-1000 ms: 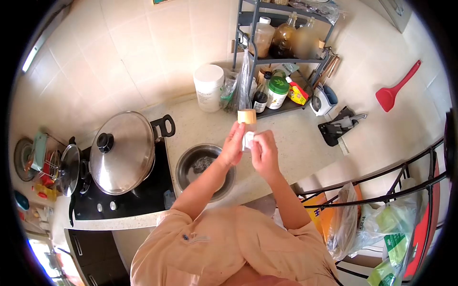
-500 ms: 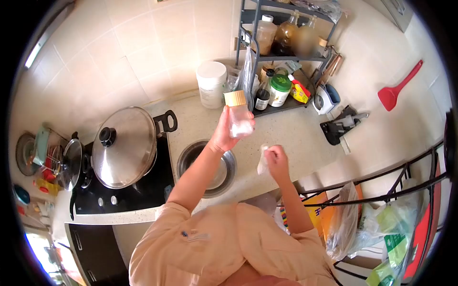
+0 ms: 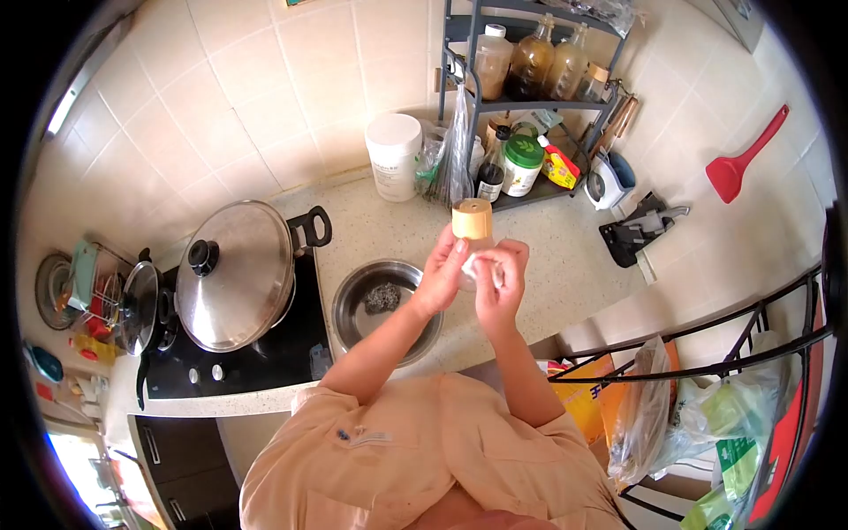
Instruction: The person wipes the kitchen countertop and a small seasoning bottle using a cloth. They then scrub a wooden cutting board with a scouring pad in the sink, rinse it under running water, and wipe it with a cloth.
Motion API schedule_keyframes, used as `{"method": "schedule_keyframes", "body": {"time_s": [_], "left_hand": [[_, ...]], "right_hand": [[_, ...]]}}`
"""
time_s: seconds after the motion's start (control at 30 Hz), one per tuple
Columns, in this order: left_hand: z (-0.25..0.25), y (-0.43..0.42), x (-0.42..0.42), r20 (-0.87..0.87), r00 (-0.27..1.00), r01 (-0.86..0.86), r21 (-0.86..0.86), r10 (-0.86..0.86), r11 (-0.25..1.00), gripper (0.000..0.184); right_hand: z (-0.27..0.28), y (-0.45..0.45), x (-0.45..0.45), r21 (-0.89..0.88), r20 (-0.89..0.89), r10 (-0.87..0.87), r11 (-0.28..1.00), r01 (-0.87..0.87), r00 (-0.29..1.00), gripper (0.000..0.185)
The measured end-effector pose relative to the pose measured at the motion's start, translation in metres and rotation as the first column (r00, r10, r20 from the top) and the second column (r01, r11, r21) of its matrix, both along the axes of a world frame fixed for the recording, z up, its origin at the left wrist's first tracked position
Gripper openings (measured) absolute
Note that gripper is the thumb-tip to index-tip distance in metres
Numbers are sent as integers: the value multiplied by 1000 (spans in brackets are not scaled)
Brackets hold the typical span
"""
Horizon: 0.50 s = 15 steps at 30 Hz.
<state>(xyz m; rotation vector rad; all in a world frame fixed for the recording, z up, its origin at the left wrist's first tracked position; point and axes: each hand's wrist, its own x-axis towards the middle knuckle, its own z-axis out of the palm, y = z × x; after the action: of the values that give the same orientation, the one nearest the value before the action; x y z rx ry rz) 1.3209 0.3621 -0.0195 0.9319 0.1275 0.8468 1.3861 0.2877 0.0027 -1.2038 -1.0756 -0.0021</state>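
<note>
A clear jar with a light wooden-coloured lid (image 3: 472,221) is upright over the counter, its lower part partly covered by fingers. My left hand (image 3: 441,272) is wrapped round the jar's left side. In my right hand (image 3: 500,281) is a white cloth or tissue (image 3: 473,268), pinched against the jar's lower right side. Just left of my hands and below them, a steel bowl (image 3: 346,305) stands on the counter with a dark wire scourer (image 3: 382,299) inside.
Left is a hob (image 3: 256,371) with a lidded pan (image 3: 231,283). A white tub (image 3: 394,159) and a shelf rack (image 3: 530,104) with bottles stand behind. A knife holder (image 3: 629,237) is at right, above a black metal rack (image 3: 689,375) with bags.
The jar was raised and tilted in my left hand half a second ago, with my right hand apart from it. Now the jar is lower and more upright, and my right hand's cloth touches it.
</note>
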Motion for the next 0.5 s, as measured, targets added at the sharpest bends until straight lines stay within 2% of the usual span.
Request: {"method": "schedule_keyframes", "body": {"time_s": [0.03, 0.07, 0.1, 0.17, 0.27, 0.3, 0.33, 0.4, 0.43, 0.5], "left_hand": [[-2, -1, 0, 14, 999, -39, 14, 39, 999, 50], [-3, 0, -1, -6, 997, -73, 107, 74, 992, 51], [-4, 2, -4, -23, 994, -103, 199, 110, 974, 52], [8, -2, -13, -46, 985, -140, 378, 169, 915, 55], [17, -6, -14, -34, 974, -190, 416, 223, 890, 56], [17, -5, -14, -49, 967, -209, 418, 252, 884, 56], [16, -2, -14, -65, 958, -226, 420, 278, 879, 57], [13, -1, -13, -81, 950, -239, 424, 300, 873, 57], [9, 0, -12, -81, 952, -233, 428, 294, 873, 57], [8, -2, -10, -62, 957, -234, 410, 283, 882, 56]], "right_hand": [[2, 5, 2, 36, -88, 18, 999, -15, 996, 10], [0, 8, 5, 39, -253, 81, 997, -73, 964, 10], [-6, 11, 10, 52, -411, 139, 990, -130, 901, 11], [-16, 12, 21, 62, -684, 231, 964, -260, 692, 10], [-14, 3, 29, 79, -713, 210, 972, -220, 669, 10], [3, 1, 24, 40, -552, 41, 999, -23, 833, 12], [9, 0, 21, 80, -460, 10, 996, 30, 888, 14], [21, -5, 16, 176, -270, -76, 976, 127, 960, 18], [34, -7, 8, 210, -217, -73, 970, 120, 973, 20], [36, -2, 2, 173, -38, -105, 979, 110, 994, 19]]}}
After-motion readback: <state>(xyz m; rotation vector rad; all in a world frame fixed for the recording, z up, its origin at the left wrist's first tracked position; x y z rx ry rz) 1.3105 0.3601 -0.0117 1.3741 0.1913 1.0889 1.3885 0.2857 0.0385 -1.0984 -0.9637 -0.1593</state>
